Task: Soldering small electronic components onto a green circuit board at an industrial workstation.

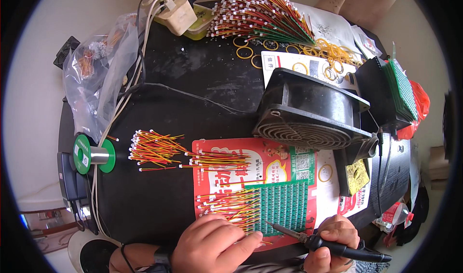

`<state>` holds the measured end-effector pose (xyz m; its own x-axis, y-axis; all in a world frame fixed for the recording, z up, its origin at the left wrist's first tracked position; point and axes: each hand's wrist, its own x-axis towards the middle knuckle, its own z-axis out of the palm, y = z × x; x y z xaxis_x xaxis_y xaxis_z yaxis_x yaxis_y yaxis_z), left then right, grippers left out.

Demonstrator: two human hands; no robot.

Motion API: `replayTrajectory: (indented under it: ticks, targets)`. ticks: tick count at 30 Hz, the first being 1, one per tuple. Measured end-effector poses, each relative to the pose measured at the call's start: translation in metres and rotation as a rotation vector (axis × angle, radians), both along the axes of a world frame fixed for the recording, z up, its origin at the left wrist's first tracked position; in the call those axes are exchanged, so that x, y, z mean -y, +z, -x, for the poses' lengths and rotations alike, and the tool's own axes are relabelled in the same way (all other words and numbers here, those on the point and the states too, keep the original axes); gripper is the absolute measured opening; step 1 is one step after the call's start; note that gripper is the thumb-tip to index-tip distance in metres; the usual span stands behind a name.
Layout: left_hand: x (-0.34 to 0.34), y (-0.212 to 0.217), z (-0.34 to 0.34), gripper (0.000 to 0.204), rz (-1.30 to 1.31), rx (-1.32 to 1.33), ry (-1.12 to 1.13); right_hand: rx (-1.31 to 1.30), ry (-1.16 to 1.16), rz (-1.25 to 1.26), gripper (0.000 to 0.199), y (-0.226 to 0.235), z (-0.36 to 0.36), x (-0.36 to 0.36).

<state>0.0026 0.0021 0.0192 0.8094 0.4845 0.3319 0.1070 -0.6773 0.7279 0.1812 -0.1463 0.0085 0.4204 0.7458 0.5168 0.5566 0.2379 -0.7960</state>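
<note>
My right hand [335, 239] grips a soldering iron [320, 244] by its black handle. Its metal tip points left over the lower part of a green circuit board panel [284, 205], made up of many small units. At the panel's lower left corner is my left hand [217, 244], fingers curled and thumb pressed in. A short red-and-yellow wire [266, 243] pokes out past its fingertips; the rest of that wire is hidden. Along the panel's left edge lies a row of wires with white plugs [231, 203], their other ends at the board.
Loose wires [154, 150] lie left of the red printed sheet [205, 176]. A solder spool [100, 156] stands farther left. Behind the panel is a black fan [308, 111], with a yellow sponge [358, 177] to its right. Rubber bands [333, 51] and a big wire bundle [263, 17] lie at the back.
</note>
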Motion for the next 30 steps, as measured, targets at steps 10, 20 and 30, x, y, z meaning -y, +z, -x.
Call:
replayTrajectory:
  ticks: [10,20,30]
  targets:
    - [0.005,-0.004,0.000,0.017,-0.054,-0.085,0.010,-0.009,0.025,0.079,0.022,0.006,-0.002,0.001]
    - [0.005,-0.007,-0.002,0.015,-0.167,-0.165,0.005,0.016,0.023,0.068,0.022,0.004,-0.002,0.001]
    - [0.008,-0.008,0.001,0.017,-0.073,-0.207,0.022,0.009,0.088,0.100,0.023,0.005,-0.004,-0.003]
